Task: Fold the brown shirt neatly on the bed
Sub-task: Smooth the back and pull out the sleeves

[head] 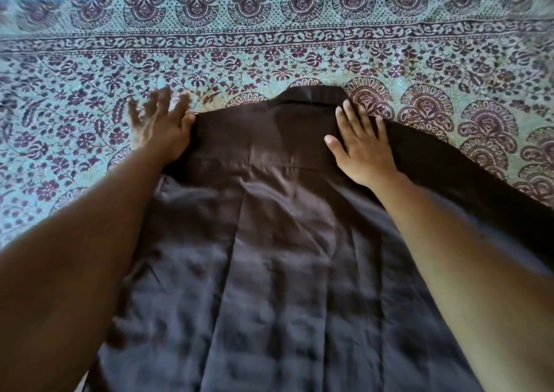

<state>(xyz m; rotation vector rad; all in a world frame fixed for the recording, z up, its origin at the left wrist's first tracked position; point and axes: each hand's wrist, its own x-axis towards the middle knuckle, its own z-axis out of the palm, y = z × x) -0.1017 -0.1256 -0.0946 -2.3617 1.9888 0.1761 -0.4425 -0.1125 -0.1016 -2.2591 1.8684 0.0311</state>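
Brown shirt [269, 211] spread back-up on the bed [269, 46], collar [311, 94] at the far end | right hand [362, 148] flat, fingers straight, pressing one shoulder beside the collar | left hand [162, 124], blurred, fingers splayed at the other shoulder's edge

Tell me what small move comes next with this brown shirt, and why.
Probably fold the outstretched sleeve in across the back: the brown shirt lies spread, the right hand rests flat beside the collar, and that sleeve trails over the bedspread.
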